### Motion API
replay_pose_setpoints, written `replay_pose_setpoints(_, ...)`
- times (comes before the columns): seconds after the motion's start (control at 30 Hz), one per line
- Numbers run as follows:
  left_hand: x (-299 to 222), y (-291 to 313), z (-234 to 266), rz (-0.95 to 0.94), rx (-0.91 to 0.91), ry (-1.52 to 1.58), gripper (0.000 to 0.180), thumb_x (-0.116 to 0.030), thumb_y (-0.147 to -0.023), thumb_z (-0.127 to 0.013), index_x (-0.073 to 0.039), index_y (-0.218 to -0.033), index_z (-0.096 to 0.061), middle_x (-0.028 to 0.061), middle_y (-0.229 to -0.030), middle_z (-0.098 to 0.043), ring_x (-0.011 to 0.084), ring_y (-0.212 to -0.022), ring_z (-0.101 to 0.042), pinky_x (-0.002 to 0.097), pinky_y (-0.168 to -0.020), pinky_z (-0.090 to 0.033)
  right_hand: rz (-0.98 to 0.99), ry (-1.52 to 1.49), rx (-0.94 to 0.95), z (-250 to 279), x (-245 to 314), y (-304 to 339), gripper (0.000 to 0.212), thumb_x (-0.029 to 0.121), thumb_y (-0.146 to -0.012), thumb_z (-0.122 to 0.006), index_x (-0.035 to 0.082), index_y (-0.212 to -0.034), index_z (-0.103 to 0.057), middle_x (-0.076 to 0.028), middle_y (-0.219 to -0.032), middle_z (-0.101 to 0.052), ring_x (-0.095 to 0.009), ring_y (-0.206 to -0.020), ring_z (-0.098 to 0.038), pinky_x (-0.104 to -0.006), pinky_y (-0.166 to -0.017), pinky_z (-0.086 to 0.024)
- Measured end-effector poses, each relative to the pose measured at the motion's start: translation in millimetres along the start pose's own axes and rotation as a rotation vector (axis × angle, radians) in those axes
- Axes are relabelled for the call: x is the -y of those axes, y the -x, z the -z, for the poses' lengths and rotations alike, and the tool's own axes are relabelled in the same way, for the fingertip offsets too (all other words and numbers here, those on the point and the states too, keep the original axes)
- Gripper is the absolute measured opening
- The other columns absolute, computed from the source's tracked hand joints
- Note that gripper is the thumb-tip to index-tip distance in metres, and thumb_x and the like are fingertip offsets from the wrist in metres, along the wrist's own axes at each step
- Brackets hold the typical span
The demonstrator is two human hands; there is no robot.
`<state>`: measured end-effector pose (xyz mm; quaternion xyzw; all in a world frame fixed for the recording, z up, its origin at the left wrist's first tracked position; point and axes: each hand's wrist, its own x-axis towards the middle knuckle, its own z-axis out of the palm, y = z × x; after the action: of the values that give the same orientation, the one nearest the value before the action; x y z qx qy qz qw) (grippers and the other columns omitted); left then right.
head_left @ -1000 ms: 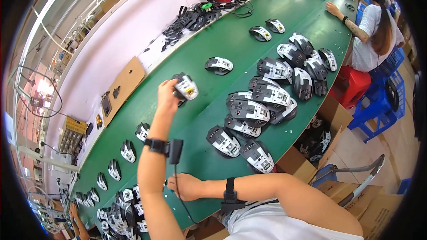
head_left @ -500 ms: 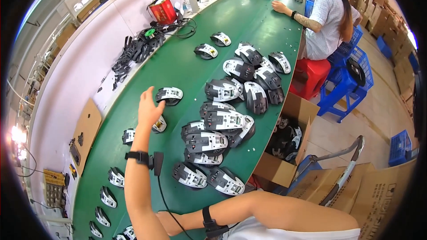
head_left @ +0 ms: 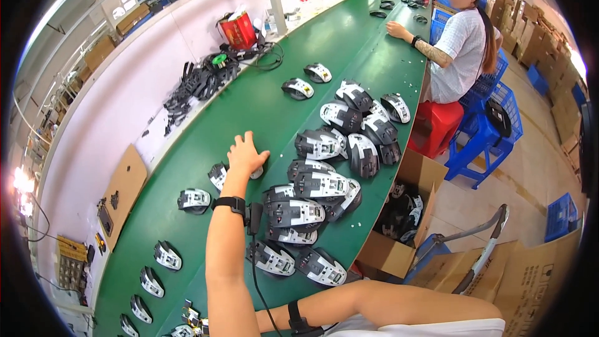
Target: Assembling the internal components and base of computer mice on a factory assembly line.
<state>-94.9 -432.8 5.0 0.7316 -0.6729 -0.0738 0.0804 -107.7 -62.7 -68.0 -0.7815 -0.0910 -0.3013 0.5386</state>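
Your left hand (head_left: 246, 157) is over the green bench (head_left: 206, 109), its fingers spread and thumb out to the right. One black-and-white mouse shell (head_left: 218, 176) is just left of it, partly covered by the hand; a pale shell edge (head_left: 257, 173) shows under its right side. You cannot tell from this view whether your fingers touch either. Your right hand is hidden, so its state cannot be told; only the right forearm (head_left: 337, 304) shows.

To the right of and below your left hand, past the bench edge, an open cardboard box (head_left: 388, 253) holds a jumble of black and pale plastic pieces (head_left: 399, 212). Well beyond the hand, a red container (head_left: 238, 32) stands on the ledge; its contents are too small to tell.

The covered shell's long axis is hard to read. Below and left of the hand, a lone shell (head_left: 194, 200) lies with its long axis roughly left to right. Farther down, a row of shells (head_left: 151, 282) slants from upper left to lower right. Right of the hand, in the heaped pile (head_left: 321, 182), several shells lie crosswise, white ends to the right, while one shell (head_left: 363, 155) runs nearly away from you.
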Motion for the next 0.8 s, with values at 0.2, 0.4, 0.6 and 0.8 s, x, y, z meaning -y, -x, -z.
replay_pose_setpoints(0.2, 0, 16, 2, 0.103, -0.089, 0.033, 0.085, -0.039, -0.07, -0.075, -0.003, -0.135, -0.033, 0.0285, -0.124, -0.044, 0.0465, -0.113, -0.049, 0.0487, -0.092, -0.047, -0.109, -0.114, 0.058, 3, 0, -1, 0.045, 0.036, -0.088, -0.059, 0.005, -0.121, -0.052, -0.016, -0.135, -0.045, -0.03, -0.126, -0.036, -0.0458, -0.106, -0.028)
replay_pose_setpoints(0.4, -7, 33, 38, -0.302, -0.501, 0.066, 0.066, -0.017, -0.064, -0.066, -0.005, -0.125, -0.043, 0.0228, -0.119, -0.049, 0.0436, -0.103, -0.052, 0.0477, -0.089, -0.048, 0.021, -0.004, -0.231, 1, -2, -3, 0.045, 0.027, -0.079, -0.064, 0.003, -0.115, -0.054, -0.017, -0.126, -0.05, -0.033, -0.118, -0.043, -0.0405, -0.1, -0.034)
replay_pose_setpoints(0.6, 117, 62, 100, 0.427, -0.031, -0.343, 0.06, -0.03, -0.07, -0.063, -0.003, -0.123, -0.053, 0.0226, -0.122, -0.057, 0.0421, -0.108, -0.058, 0.0472, -0.092, -0.048, -0.009, 0.417, -0.005, 8, 14, -4, 0.027, 0.017, -0.068, -0.066, 0.001, -0.088, -0.06, -0.011, -0.095, -0.054, -0.025, -0.087, -0.051, -0.0326, -0.076, -0.042)
replay_pose_setpoints(0.8, 136, 97, 93, 0.743, 0.257, 0.209, 0.06, -0.04, -0.074, -0.058, -0.003, -0.12, -0.06, 0.0188, -0.119, -0.063, 0.0367, -0.11, -0.06, 0.0428, -0.094, -0.048, -0.099, 0.519, 0.081, 27, 23, -3, 0.022, 0.016, -0.067, -0.066, 0.001, -0.083, -0.06, -0.009, -0.087, -0.053, -0.023, -0.082, -0.051, -0.0305, -0.071, -0.042)
